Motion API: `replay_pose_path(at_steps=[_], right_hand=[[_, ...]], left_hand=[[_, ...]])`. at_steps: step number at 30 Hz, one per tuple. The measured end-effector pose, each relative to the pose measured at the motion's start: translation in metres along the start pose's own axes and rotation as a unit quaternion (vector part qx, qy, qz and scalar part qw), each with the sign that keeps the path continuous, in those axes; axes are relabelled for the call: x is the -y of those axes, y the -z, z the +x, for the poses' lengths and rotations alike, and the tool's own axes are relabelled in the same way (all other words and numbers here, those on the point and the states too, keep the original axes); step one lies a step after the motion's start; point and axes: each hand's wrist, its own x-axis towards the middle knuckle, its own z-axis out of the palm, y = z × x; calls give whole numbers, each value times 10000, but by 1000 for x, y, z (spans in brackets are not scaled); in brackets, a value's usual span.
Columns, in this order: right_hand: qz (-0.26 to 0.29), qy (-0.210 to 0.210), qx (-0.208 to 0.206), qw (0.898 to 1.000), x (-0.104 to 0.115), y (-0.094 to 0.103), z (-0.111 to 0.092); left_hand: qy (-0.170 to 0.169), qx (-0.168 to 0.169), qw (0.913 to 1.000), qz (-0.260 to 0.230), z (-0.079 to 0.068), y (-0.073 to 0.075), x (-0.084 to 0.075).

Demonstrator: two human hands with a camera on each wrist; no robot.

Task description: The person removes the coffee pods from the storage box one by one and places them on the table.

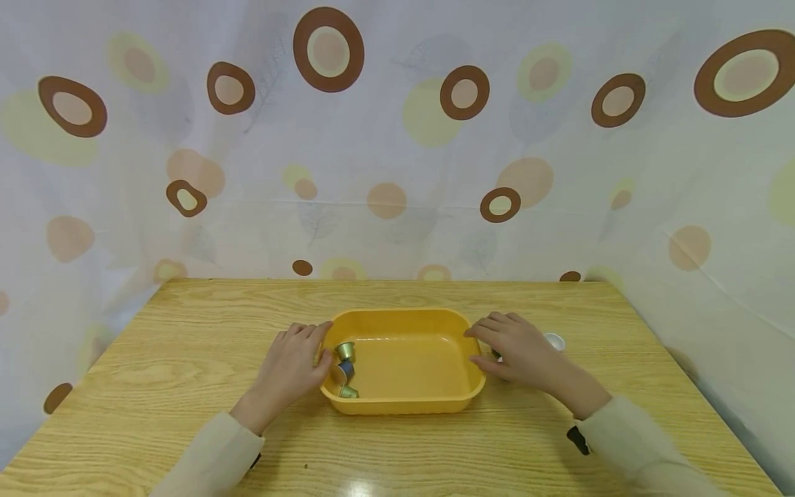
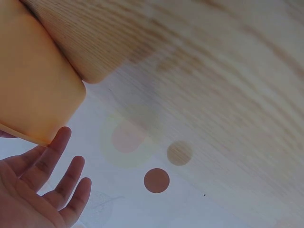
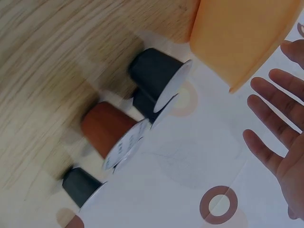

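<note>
A yellow plastic tray (image 1: 406, 406) sits on the table with my hands at its two ends. My left hand (image 1: 295, 362) is at the left end, its thumb and index finger at the rim and the other fingers loosely extended. Over at the right end, my right hand (image 1: 522, 348) has its fingers spread close to the rim, holding nothing. Inside the tray, by the left wall, lie a gold coffee capsule (image 1: 345, 351), a blue capsule (image 1: 346, 371) and a pale green capsule (image 1: 349, 392).
Right of the tray several capsules stand lid up, among them a brown capsule (image 3: 111, 128) and a black capsule (image 3: 154, 73). My right hand mostly hides them in the head view, where one white lid (image 1: 555, 342) shows. A patterned cloth (image 1: 385, 152) hangs behind the wooden table (image 1: 199, 324).
</note>
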Motion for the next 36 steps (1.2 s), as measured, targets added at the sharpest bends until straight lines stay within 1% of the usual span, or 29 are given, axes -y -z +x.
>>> replay_pose_path(at_steps=[4, 7, 15, 24, 31, 36], right_hand=[[52, -111, 177, 9998, 5, -3, 7], [142, -105, 287, 9994, 10, -7, 12], [200, 267, 233, 9992, 21, -19, 25], [334, 546, 148, 9978, 30, -33, 38], [431, 408, 655, 9961, 40, -39, 49], [422, 434, 764, 9952, 47, -41, 58]], left_hand=[[-11, -30, 10000, 4, 1, 0, 0], [-30, -51, 10000, -3, 2, 0, 0], [-58, -102, 9999, -17, 2, -1, 0], [-59, -125, 9999, -4, 1, -2, 1], [-27, -108, 9999, 14, 1, -2, 1], [-28, -105, 9999, 46, 1, -2, 1]])
